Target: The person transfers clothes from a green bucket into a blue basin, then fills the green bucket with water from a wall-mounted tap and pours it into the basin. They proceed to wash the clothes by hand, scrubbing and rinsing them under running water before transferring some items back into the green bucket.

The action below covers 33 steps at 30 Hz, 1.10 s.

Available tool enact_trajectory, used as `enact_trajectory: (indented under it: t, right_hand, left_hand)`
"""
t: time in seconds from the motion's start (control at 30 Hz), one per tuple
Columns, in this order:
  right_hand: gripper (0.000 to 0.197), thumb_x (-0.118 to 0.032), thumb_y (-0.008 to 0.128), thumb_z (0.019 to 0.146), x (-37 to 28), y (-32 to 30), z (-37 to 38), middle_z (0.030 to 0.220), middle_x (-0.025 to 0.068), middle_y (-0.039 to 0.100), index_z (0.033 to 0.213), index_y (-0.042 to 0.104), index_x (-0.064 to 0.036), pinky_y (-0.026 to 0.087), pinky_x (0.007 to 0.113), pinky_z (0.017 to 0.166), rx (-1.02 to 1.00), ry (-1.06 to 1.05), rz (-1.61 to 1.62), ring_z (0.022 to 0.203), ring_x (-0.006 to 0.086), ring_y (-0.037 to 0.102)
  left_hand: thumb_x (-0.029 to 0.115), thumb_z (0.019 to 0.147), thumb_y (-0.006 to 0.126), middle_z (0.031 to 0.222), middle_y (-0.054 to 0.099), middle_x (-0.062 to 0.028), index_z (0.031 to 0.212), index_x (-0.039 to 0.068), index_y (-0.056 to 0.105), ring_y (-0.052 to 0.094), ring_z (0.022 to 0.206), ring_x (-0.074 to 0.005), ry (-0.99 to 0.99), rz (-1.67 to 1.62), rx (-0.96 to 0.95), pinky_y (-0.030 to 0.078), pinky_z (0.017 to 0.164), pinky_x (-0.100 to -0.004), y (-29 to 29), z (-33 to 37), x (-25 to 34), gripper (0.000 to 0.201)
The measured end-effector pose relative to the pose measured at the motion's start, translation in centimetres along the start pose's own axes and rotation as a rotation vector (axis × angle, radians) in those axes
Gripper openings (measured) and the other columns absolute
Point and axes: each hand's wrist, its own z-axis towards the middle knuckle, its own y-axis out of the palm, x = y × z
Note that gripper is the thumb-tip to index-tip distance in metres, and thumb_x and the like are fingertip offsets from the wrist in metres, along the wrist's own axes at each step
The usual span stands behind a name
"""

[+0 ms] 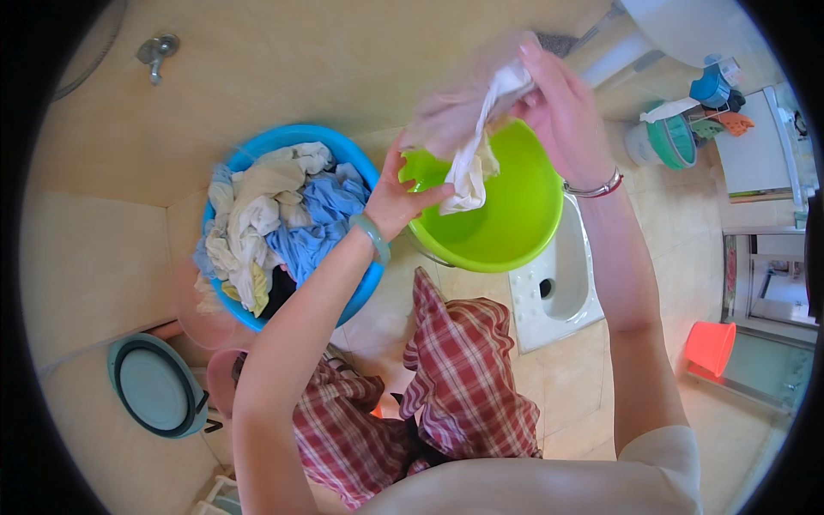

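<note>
A thin white cloth (481, 150), its pale upper part smeared by motion, hangs between my hands above a lime-green basin (506, 236). With fingers and thumb closed on its upper edge, my right hand (562, 112) holds it over the basin's far right side. My left hand (405, 196) grips the cloth's left side near the basin's left rim, thumb against the white fabric; its other fingertips are partly hidden. To the left stands a blue tub (365, 292) heaped with crumpled laundry (279, 210) in white, light blue and yellow. What the cloth is cannot be made out.
A white squat toilet (562, 296) lies right of the green basin. Folding basins (154, 386) lean by the left wall, below a wall tap (157, 53). A red bucket (711, 345) and a green-lined bin (669, 142) stand at the right. My plaid-covered knees (468, 369) are close in front.
</note>
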Motion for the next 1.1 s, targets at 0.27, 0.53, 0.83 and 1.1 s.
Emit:
enact_trajectory:
  t: [0.27,0.53,0.83,1.1]
  right_hand:
    - [0.028,-0.030,0.059,0.091,-1.6,11.1,1.6,0.078,-0.0040,0.057,0.087,0.063,-0.0027,0.042,0.022,0.066,-0.073,-0.200,-0.008,0.069,0.0066,0.049]
    - [0.032,-0.024,0.067,0.079,14.0,14.9,2.8,0.090,0.0143,0.064,0.101,0.062,-0.0026,0.050,0.035,0.077,-0.234,-0.089,-0.819,0.087,0.0276,0.063]
    - [0.046,-0.016,0.069,0.075,18.4,12.4,-1.6,0.126,0.0200,0.049,0.117,0.055,-0.0053,0.038,0.042,0.100,-0.243,-0.158,-1.142,0.117,0.0370,0.046]
    - [0.076,-0.021,0.072,0.072,20.6,8.0,-5.4,0.135,0.0234,0.043,0.136,0.034,-0.0044,0.039,0.045,0.098,0.077,-0.053,-1.321,0.118,0.0400,0.046]
  left_hand:
    - [0.020,0.095,0.051,0.126,0.052,-0.0067,0.131,0.012,0.041,0.055,0.109,-0.0259,-0.048,-0.660,-0.049,0.049,0.090,-0.0450,-9.0,0.4,-0.7,0.039]
    - [0.012,0.089,0.055,0.109,0.060,-0.0055,0.128,0.007,0.051,0.057,0.097,-0.0152,-0.132,0.008,0.335,0.048,0.079,-0.0288,-20.9,-3.7,-7.6,0.040]
    - [0.023,0.085,0.062,0.118,0.057,-0.0161,0.124,0.012,0.057,0.054,0.110,-0.0273,0.034,0.561,0.558,0.042,0.094,-0.0352,-31.5,-7.5,-13.3,0.040]
    - [0.047,0.089,0.049,0.149,0.028,-0.0160,0.143,0.020,0.033,0.033,0.134,-0.0350,-0.054,1.066,0.660,0.028,0.108,-0.0443,-38.6,0.7,-14.6,0.063]
